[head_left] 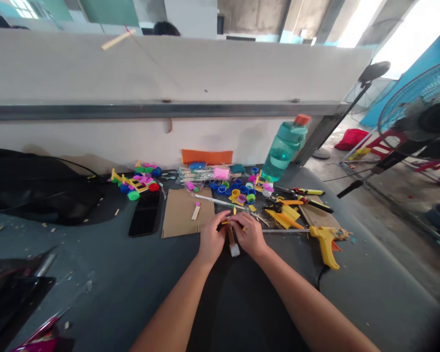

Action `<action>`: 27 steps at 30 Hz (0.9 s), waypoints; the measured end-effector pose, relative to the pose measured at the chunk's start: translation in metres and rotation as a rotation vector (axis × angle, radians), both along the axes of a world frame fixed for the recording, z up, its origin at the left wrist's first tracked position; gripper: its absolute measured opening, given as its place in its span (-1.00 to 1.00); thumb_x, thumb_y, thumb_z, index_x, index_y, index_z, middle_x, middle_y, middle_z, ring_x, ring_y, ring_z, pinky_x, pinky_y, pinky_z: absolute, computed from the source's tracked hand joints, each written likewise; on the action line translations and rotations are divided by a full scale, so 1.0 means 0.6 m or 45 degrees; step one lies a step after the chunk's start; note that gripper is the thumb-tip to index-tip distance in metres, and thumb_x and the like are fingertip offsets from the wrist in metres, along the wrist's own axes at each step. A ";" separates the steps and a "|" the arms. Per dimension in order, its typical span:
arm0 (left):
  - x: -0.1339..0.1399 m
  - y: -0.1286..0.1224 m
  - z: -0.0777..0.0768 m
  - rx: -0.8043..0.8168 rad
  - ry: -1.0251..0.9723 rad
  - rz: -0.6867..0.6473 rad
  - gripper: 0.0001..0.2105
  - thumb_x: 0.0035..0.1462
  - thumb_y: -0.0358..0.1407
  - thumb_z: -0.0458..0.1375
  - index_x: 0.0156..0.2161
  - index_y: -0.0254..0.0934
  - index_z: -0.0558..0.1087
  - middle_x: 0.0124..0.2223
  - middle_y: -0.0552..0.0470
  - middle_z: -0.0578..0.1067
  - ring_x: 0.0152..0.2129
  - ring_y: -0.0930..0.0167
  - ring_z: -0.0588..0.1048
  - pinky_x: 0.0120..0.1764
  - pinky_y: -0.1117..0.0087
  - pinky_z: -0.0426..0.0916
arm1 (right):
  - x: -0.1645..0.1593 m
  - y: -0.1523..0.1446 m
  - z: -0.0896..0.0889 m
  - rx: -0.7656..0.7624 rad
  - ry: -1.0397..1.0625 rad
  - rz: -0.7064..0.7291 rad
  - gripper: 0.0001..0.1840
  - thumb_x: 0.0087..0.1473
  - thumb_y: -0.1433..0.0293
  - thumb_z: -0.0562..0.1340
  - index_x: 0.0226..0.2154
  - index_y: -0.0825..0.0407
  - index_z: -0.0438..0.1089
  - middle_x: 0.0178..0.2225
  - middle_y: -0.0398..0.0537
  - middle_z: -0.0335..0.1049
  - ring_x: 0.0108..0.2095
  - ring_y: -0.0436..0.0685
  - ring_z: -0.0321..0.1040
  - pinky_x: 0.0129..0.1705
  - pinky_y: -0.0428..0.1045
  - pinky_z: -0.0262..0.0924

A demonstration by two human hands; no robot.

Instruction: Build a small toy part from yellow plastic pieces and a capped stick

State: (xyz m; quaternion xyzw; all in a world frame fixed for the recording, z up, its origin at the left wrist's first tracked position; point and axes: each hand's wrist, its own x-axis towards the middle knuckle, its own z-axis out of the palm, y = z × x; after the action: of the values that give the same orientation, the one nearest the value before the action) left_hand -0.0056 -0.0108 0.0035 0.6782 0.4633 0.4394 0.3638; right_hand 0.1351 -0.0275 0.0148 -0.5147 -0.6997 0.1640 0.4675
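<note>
My left hand (212, 237) and my right hand (248, 233) meet over the near edge of a cardboard piece (174, 212). Both pinch a small yellow piece (225, 222) between thumbs and fingers; its exact kind is too small to tell. Beneath the fingers lies a brown strip with a whitish block at its near end (234, 250). A yellow pointed bit (235, 210) shows just beyond my fingertips. On the cardboard is a small pair of wooden sticks with a pink top (195, 211). A long pale cutter-like tool (220, 201) lies behind my hands.
Bottle caps (222, 188) and a teal bottle (283, 151) stand at the back. To the right are a yellow glue gun (326, 244), pliers (317, 204) and yellow scraps (289, 215). Leftward lie a phone (145, 214), cap-wheeled models (134, 183) and a black bag (33, 188).
</note>
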 end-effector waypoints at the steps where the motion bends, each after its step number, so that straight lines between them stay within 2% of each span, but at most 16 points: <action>1: 0.000 0.000 0.000 0.017 0.004 -0.003 -0.61 0.07 -0.52 0.10 0.01 -0.19 0.45 -0.09 -0.03 0.55 -0.17 0.33 0.52 -0.05 0.25 0.40 | 0.000 0.000 0.000 0.004 -0.005 0.001 -0.81 0.17 0.47 0.12 -0.33 -0.01 0.45 -0.36 -0.04 0.43 -0.32 0.09 0.40 -0.24 -0.04 0.31; 7: 0.000 0.002 -0.009 0.045 0.000 0.003 -0.60 0.09 -0.50 0.11 0.04 -0.18 0.41 -0.08 -0.04 0.53 -0.16 0.33 0.51 -0.04 0.22 0.39 | 0.003 -0.001 -0.002 0.000 0.002 -0.006 -0.83 0.15 0.46 0.13 -0.31 -0.01 0.44 -0.35 -0.04 0.43 -0.34 0.08 0.38 -0.27 -0.04 0.29; 9: 0.002 0.003 -0.013 0.033 -0.004 0.009 -0.60 0.10 -0.48 0.13 0.06 -0.19 0.38 -0.12 -0.05 0.53 -0.18 0.33 0.51 -0.05 0.23 0.39 | 0.005 -0.001 -0.005 -0.027 0.040 -0.033 -0.83 0.14 0.44 0.14 -0.24 -0.01 0.42 -0.35 -0.05 0.41 -0.38 0.07 0.36 -0.31 -0.05 0.28; 12: 0.004 0.004 -0.016 0.019 -0.009 0.002 -0.60 0.08 -0.46 0.15 0.05 -0.19 0.37 -0.15 -0.05 0.53 -0.20 0.32 0.52 -0.07 0.22 0.40 | 0.007 -0.001 -0.011 -0.061 0.251 -0.125 -0.72 0.15 0.42 0.12 -0.05 0.01 0.31 -0.34 -0.09 0.36 -0.45 0.02 0.30 -0.39 -0.07 0.24; 15: 0.004 0.005 -0.017 0.030 -0.031 -0.016 -0.60 0.07 -0.47 0.14 0.05 -0.20 0.37 -0.15 -0.06 0.53 -0.18 0.31 0.51 -0.06 0.20 0.39 | 0.010 0.000 -0.009 0.019 0.512 -0.282 -0.72 0.17 0.40 0.09 -0.04 0.01 0.22 -0.34 -0.12 0.31 -0.48 -0.02 0.24 -0.44 -0.09 0.19; 19: 0.002 0.005 -0.021 0.114 -0.090 -0.035 -0.49 -0.02 -0.60 0.02 0.05 -0.20 0.36 -0.11 -0.06 0.50 -0.13 0.33 0.48 -0.04 0.22 0.37 | 0.015 -0.005 0.022 0.224 0.708 -0.456 -0.76 0.15 0.39 0.10 -0.09 -0.02 0.19 -0.36 -0.15 0.24 -0.53 -0.05 0.18 -0.52 -0.12 0.12; 23: 0.000 0.007 -0.022 0.166 -0.131 0.052 -0.38 -0.19 -0.67 -0.06 0.02 -0.21 0.39 -0.15 -0.02 0.51 -0.14 0.35 0.46 -0.05 0.25 0.36 | 0.020 -0.019 0.074 0.387 0.802 -0.421 -0.80 0.16 0.39 0.10 -0.13 -0.03 0.19 -0.43 -0.19 0.20 -0.61 -0.07 0.08 -0.62 -0.14 -0.02; 25: -0.002 0.009 -0.021 0.157 -0.181 0.176 -0.42 -0.18 -0.66 -0.06 -0.02 -0.23 0.42 -0.19 -0.01 0.52 -0.20 0.36 0.48 -0.10 0.28 0.38 | 0.023 -0.024 0.095 0.340 0.686 -0.386 -0.84 0.16 0.38 0.09 -0.16 -0.03 0.22 -0.45 -0.18 0.22 -0.60 -0.05 0.11 -0.60 -0.13 0.01; 27: -0.005 0.012 -0.019 0.130 -0.260 0.319 -0.50 -0.12 -0.63 -0.05 -0.07 -0.25 0.44 -0.21 -0.02 0.52 -0.25 0.37 0.49 -0.18 0.32 0.40 | 0.026 -0.026 0.111 0.143 0.385 -0.327 -0.88 0.15 0.36 0.10 -0.21 -0.01 0.26 -0.45 -0.16 0.28 -0.55 -0.02 0.20 -0.53 -0.11 0.07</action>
State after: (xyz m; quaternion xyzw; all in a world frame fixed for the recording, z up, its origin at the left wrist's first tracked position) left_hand -0.0088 -0.0037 -0.0080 0.5845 0.4822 0.5708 0.3163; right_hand 0.1507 -0.0431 0.0814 -0.5424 -0.5582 0.1390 0.6123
